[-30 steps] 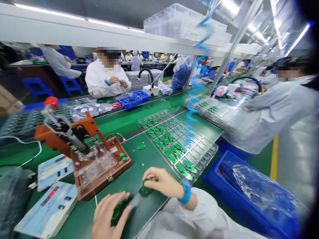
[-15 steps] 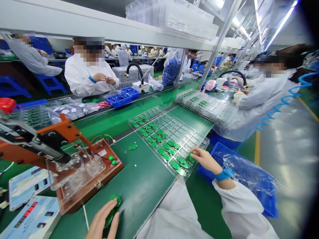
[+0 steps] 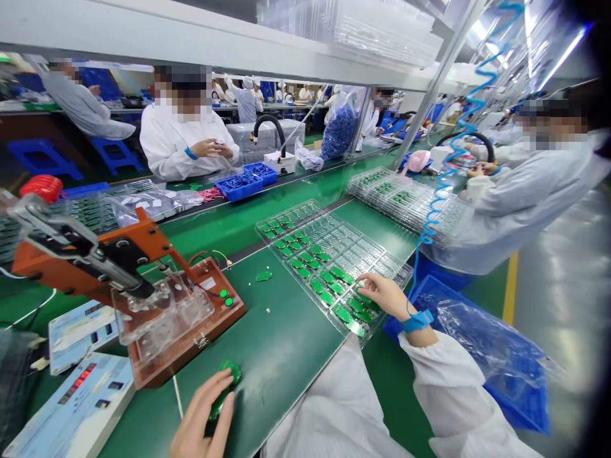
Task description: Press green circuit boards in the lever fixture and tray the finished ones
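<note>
My left hand [image 3: 203,413] is at the near edge of the green bench, thumb and fingers curved round a green circuit board [image 3: 231,371]. More green shows between the fingers, so there may be a second board. Over the near right part of a clear plastic tray [image 3: 329,324], my right hand [image 3: 389,296] has its fingertips pinched on a green circuit board [image 3: 370,303], low against the tray. Its fingers partly hide that board. Several green boards [image 3: 334,278] lie in the tray's left compartments. A blue wrist strap [image 3: 417,321] with a coiled cord is on my right wrist.
An orange clamp fixture [image 3: 191,331] with a lever stands left, beside two boxes with displays [image 3: 76,401]. One loose board [image 3: 263,276] lies on the bench. Stacked trays [image 3: 410,203] stand behind; a blue bin [image 3: 515,388] is at right. Co-workers sit opposite and at right.
My right hand has shifted slightly left over the tray with the board at its fingertips. My left hand keeps its hold. The view has turned a little left, and the blue coiled cord has swung left.
</note>
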The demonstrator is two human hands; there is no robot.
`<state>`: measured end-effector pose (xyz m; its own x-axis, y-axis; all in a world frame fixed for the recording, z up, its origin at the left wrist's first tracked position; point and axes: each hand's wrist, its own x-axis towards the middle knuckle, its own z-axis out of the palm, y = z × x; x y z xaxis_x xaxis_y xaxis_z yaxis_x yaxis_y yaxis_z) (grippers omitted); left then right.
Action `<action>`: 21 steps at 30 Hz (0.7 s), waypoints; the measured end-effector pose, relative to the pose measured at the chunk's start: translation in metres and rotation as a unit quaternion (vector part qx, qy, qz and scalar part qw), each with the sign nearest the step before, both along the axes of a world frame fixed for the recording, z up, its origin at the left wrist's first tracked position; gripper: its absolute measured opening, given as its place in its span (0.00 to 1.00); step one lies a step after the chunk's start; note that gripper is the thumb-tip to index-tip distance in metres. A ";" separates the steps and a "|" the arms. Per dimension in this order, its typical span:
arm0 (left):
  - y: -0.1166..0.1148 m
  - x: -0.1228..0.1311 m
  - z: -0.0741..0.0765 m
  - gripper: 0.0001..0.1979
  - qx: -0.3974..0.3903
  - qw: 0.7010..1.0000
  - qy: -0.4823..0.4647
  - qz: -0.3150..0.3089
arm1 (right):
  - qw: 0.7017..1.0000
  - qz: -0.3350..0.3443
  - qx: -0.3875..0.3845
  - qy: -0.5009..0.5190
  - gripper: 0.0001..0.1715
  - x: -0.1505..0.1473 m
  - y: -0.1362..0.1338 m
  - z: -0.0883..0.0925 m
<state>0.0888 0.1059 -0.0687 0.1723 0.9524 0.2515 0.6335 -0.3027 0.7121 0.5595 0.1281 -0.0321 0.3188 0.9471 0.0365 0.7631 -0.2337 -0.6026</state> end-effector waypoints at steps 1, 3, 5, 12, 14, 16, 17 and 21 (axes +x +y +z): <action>0.002 -0.003 -0.001 0.14 0.026 1.000 0.006 -0.011 | 1.000 -0.007 0.009 -0.012 0.19 -0.002 0.000 0.002; 0.006 -0.011 -0.002 0.11 0.074 0.997 0.012 -0.026 | 0.999 -0.012 0.027 -0.031 0.20 -0.009 0.000 0.007; 0.011 -0.021 0.000 0.09 0.098 0.995 0.015 -0.029 | 0.998 0.002 0.046 -0.033 0.21 -0.028 0.001 0.013; 0.025 -0.051 0.027 0.09 0.040 0.985 0.085 -0.144 | 0.950 0.296 0.055 0.084 0.11 -0.182 -0.001 0.001; 0.026 -0.050 0.032 0.10 0.025 0.979 0.101 -0.175 | 0.922 0.371 0.034 0.103 0.10 -0.221 0.000 -0.005; 0.027 -0.046 0.035 0.12 0.010 0.973 0.115 -0.198 | 0.898 0.424 0.031 0.110 0.13 -0.245 0.007 -0.009; 0.027 -0.045 0.036 0.14 0.002 0.970 0.124 -0.209 | 0.887 0.447 0.031 0.110 0.15 -0.252 0.013 -0.010; 0.029 -0.040 0.040 0.21 -0.036 0.956 0.169 -0.238 | 0.847 0.523 -0.001 0.091 0.20 -0.259 0.045 -0.007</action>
<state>0.0486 0.1351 -0.0291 0.6501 0.7587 0.0424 0.6335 -0.5720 0.5210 0.3003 0.1733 -0.0394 -0.6956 0.7145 0.0745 0.4473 0.5119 -0.7334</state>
